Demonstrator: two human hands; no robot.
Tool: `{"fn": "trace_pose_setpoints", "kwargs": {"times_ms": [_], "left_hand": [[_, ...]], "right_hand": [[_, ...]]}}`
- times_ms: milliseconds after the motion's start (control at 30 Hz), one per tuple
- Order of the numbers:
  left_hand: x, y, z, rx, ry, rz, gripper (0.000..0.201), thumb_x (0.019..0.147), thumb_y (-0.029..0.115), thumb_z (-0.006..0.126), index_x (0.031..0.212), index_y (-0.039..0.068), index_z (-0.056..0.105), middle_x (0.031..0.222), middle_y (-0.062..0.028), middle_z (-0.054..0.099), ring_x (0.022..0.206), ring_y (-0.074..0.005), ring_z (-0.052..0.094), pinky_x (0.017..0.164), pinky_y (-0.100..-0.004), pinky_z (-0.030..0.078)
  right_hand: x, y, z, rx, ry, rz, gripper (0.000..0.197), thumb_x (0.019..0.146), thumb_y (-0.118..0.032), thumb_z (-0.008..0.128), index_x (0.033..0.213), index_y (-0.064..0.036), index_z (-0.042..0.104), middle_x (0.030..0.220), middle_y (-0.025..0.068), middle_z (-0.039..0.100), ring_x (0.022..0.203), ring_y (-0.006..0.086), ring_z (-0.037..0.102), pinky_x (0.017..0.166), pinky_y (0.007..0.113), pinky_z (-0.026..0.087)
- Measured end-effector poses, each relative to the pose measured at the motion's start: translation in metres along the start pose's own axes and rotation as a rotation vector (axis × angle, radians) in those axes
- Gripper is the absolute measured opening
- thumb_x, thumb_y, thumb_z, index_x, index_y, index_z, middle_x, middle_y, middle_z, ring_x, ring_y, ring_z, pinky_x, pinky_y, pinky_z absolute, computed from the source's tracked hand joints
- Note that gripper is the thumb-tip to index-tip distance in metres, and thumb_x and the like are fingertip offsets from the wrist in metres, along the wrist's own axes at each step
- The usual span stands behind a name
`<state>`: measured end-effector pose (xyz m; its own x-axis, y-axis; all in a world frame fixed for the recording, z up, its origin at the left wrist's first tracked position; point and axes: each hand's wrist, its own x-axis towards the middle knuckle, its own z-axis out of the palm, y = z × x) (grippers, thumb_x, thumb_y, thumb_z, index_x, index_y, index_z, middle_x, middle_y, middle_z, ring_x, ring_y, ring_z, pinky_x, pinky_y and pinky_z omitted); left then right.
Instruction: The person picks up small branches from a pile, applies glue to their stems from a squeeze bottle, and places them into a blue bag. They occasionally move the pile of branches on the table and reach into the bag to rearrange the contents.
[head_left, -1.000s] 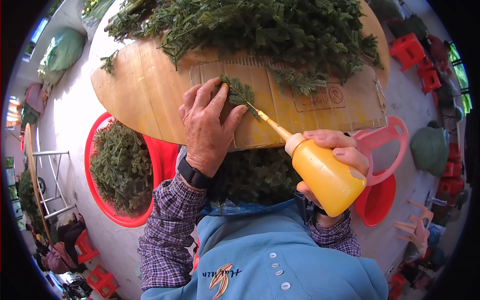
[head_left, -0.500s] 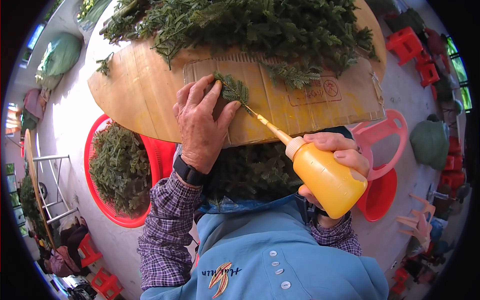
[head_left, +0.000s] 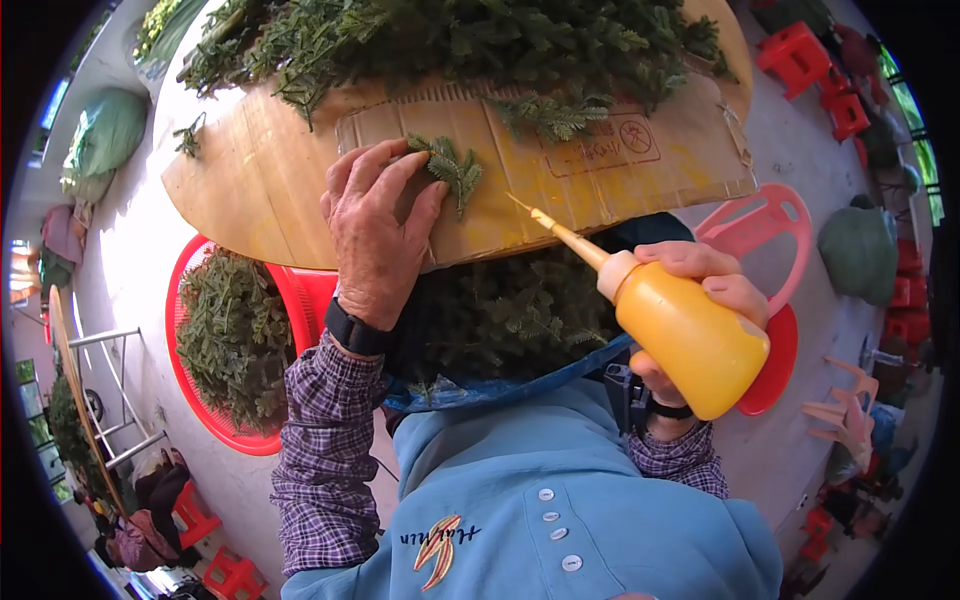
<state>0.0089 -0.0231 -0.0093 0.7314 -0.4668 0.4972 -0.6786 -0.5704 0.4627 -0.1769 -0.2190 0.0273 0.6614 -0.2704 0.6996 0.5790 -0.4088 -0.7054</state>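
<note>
Purple checked sleeves (head_left: 325, 460), black wristbands (head_left: 357, 331), blue top (head_left: 490, 450), pale round buttons (head_left: 571, 563), curved embroidered emblem (head_left: 436, 550)

Sprig (head_left: 455, 172) left of bottle (head_left: 692, 338)

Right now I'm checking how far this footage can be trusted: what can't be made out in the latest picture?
- Head view: the palm of the left hand, hidden by the back of that hand.
- Head view: the palm of the right hand, hidden behind the yellow bottle.
- Head view: the far end of the green branch pile, cut off by the top edge.
- Head view: the bottom of the red basket, covered by the cuttings inside.
</note>
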Motion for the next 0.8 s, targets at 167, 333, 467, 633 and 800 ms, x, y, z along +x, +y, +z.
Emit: {"fn": "trace_pose_setpoints", "kwargs": {"times_ms": [167,333,467,633,800], "left_hand": [[-0.031,0.024,-0.014,-0.042,-0.11,0.178,0.028,0.079,0.016,0.076,0.106,0.008,0.071,0.122,-0.0072,0.064,0.121,-0.0316,0.053,0.101,-0.0435,0.041],[-0.079,0.051,-0.019,-0.123,-0.301,0.252,0.036,0.078,0.016,0.077,0.112,0.009,0.069,0.128,-0.0101,0.06,0.125,-0.0349,0.05,0.102,-0.0459,0.042],[-0.089,0.068,0.015,-0.121,-0.623,0.269,0.054,0.079,0.015,0.077,0.13,0.012,0.06,0.141,-0.0149,0.049,0.132,-0.0404,0.043,0.103,-0.05,0.043],[-0.075,0.08,0.06,-0.063,-0.922,0.317,0.077,0.081,0.019,0.077,0.149,0.02,0.042,0.154,-0.017,0.032,0.139,-0.0437,0.031,0.105,-0.0539,0.043],[-0.058,0.081,0.126,-0.064,-0.872,0.307,0.066,0.08,0.019,0.077,0.141,0.02,0.051,0.148,-0.0172,0.04,0.136,-0.0443,0.037,0.101,-0.0576,0.043]], "right_hand": [[-0.013,-0.003,-0.04,-0.087,0.155,-0.078,0.073,0.077,-0.035,0.087,0.126,-0.0091,0.04,0.118,0.0213,0.057,0.101,0.0389,0.065,0.088,0.048,0.057],[-0.035,-0.014,-0.071,-0.155,0.263,-0.096,0.079,0.076,-0.041,0.087,0.131,-0.0091,0.039,0.118,0.0221,0.058,0.1,0.039,0.065,0.088,0.048,0.057],[-0.051,-0.013,-0.087,-0.142,0.311,-0.067,0.08,0.076,-0.042,0.086,0.131,-0.01,0.039,0.119,0.0219,0.058,0.1,0.0388,0.066,0.086,0.047,0.057],[-0.064,-0.011,-0.102,-0.175,0.323,-0.051,0.08,0.075,-0.042,0.087,0.131,-0.0107,0.039,0.119,0.0214,0.058,0.1,0.0383,0.066,0.085,0.045,0.058],[-0.072,-0.003,-0.115,-0.177,0.393,-0.003,0.079,0.075,-0.04,0.087,0.13,-0.011,0.039,0.118,0.0203,0.058,0.101,0.0379,0.065,0.086,0.044,0.058]]}}
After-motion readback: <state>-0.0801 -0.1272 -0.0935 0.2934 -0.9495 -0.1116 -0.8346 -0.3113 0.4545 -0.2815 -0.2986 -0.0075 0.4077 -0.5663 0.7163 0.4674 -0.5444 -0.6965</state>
